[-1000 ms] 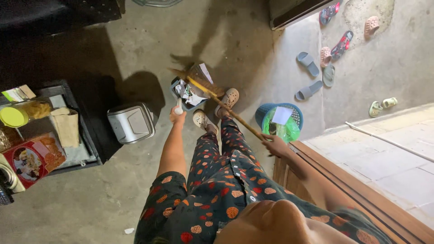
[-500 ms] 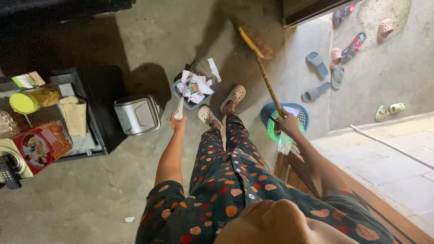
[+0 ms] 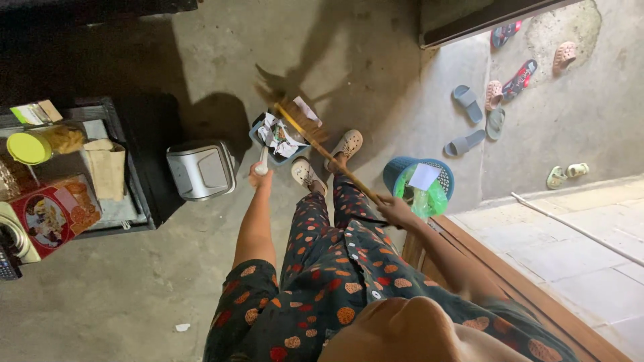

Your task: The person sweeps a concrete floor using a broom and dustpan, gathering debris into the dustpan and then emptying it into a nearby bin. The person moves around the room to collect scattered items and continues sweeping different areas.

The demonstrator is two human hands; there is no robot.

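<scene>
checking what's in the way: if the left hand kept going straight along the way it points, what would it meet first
Most likely the dustpan full of paper scraps. The left hand grips its white handle and points up the frame at it, with the broom head resting there. Depth is hard to judge from above.

Daylight enters from the right, brightening the pale paving (image 3: 570, 248). The floor (image 3: 134, 295) left lies dim; long shadows fall leftward. The broom (image 3: 305, 127) is motion-blurred.

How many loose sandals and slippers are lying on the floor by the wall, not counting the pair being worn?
9: a grey slide, a pink clog, a grey-green slipper, another grey slide, two red-and-black sandals, a pink clog, and two small green ones. More may lie out of view.
</scene>
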